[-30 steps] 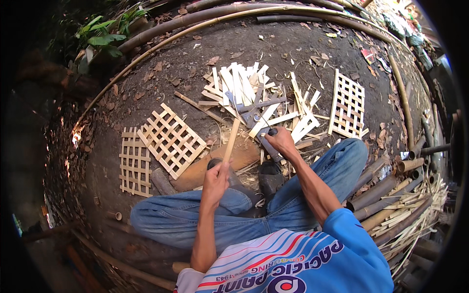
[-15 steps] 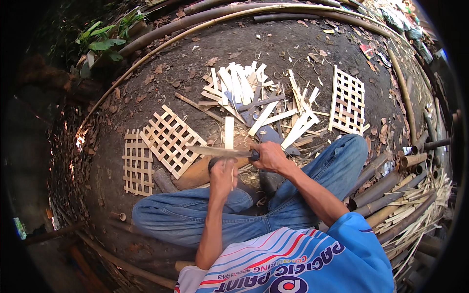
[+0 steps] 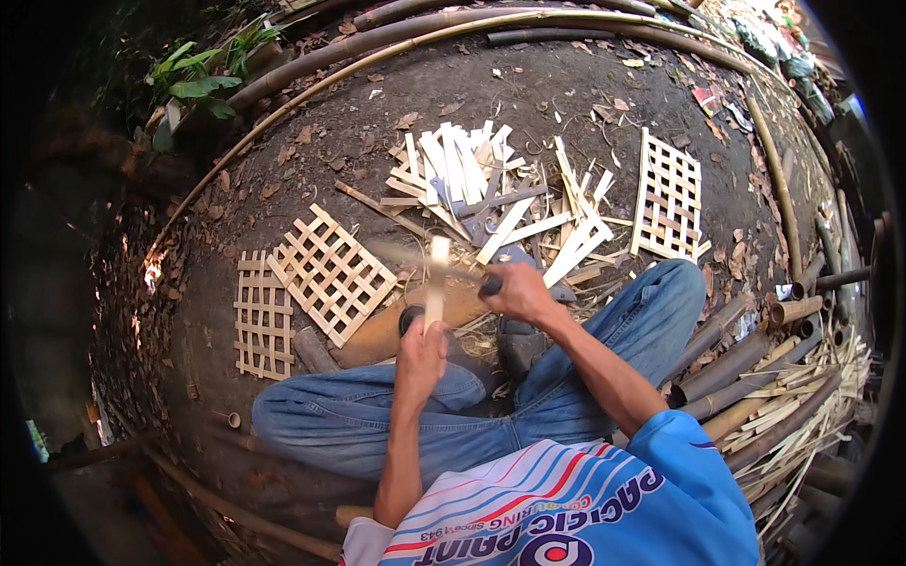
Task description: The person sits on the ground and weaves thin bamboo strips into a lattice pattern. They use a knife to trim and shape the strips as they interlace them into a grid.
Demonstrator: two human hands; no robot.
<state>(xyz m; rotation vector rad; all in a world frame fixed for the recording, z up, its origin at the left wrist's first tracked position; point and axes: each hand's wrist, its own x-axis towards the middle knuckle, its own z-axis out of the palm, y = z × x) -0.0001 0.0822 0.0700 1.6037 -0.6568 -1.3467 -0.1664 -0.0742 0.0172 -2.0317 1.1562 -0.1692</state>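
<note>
Bamboo slat [image 3: 437, 283] now upright over wooden block [image 3: 396, 325], held in left hand [image 3: 421, 357] grip. Right hand [image 3: 519, 291] grip around knife [image 3: 444, 269], blade swung level across slat since half a second ago; splitting stroke likely underway.

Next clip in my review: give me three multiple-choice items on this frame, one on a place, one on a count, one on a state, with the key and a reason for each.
1. Where does the right-hand lattice panel lie?
A. on the person's lap
B. on the dirt beyond the right knee
C. leaning on the green plant

2. How many woven lattice panels show on the ground?
A. one
B. three
C. six

3. How does the left hand hold the bamboo strip?
A. upright on the log
B. flat on the ground
C. bent into a loop

Key: 1 B, it lies flat on the soil above the knee. 2 B, two at left, one at right. 3 A, the strip stands on end while the right hand grips a blurred blade across it.
</note>
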